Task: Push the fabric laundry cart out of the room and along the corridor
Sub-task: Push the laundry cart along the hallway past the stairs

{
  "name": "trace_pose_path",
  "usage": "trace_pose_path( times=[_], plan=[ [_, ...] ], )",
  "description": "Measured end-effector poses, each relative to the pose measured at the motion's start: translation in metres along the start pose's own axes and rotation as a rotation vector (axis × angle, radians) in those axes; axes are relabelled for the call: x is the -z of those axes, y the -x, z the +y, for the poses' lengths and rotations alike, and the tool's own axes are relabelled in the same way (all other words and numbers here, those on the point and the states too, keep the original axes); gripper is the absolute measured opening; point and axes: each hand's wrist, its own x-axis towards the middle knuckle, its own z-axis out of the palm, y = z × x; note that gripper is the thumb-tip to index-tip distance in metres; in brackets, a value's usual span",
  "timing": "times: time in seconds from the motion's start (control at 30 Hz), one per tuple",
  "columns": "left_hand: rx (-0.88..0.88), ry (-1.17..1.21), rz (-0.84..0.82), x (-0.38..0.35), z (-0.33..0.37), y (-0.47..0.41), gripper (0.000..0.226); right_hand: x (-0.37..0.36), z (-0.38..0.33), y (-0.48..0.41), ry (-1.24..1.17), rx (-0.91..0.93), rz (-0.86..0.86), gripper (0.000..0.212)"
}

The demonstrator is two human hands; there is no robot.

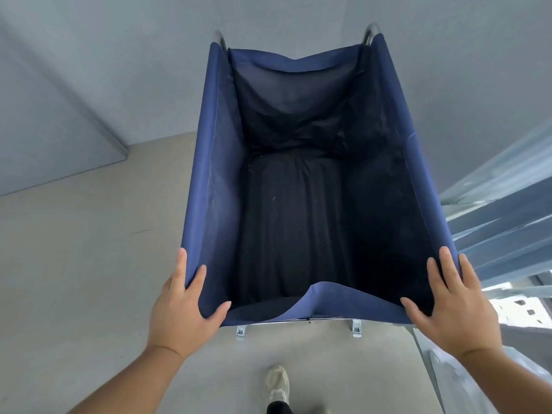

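Laundry cart of blue fabric stands right in front of you on the pale floor, its dark inside empty and its near edge sagging in the middle. Your left hand grips the near left corner: the thumb hooks over the hem into the bag while the fingers lie along the outer side. Your right hand grips the near right corner the same way, thumb inside, fingers spread flat along the top edge. Both forearms reach forward and slightly inward from the bottom of the view, wrists nearly straight. Two casters show under the near edge, and one shoe is planted behind them. A railing runs just beside the cart's right side.
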Motion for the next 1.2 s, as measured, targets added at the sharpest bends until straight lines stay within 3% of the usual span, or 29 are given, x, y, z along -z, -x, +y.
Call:
trace_pose_path(
  times=[0.27, 0.43, 0.67, 0.77, 0.9, 1.2],
  plan=[
    [0.034, -0.016, -0.001, -0.001, 0.008, -0.046, 0.085, 0.01, 0.002, -0.057, 0.026, -0.018, -0.006, 0.091],
    [0.051, 0.012, 0.006, 0.0, 0.02, -0.073, 0.082, 0.013, 0.011, -0.097, 0.03, -0.009, -0.027, 0.08],
    [0.093, 0.034, 0.012, -0.003, 0.039, -0.106, 0.083, 0.017, 0.029, -0.151, 0.001, 0.039, -0.034, 0.086],
    [0.115, 0.021, 0.009, -0.003, 0.047, -0.119, 0.084, 0.016, 0.037, -0.171, -0.011, 0.065, -0.02, 0.078],
    [0.125, 0.009, 0.002, -0.002, 0.059, -0.139, 0.083, 0.019, 0.046, -0.201, -0.027, 0.089, -0.029, 0.088],
    [0.161, -0.033, -0.011, -0.002, 0.076, -0.177, 0.084, 0.025, 0.058, -0.253, -0.053, 0.123, -0.016, 0.086]
  ],
)
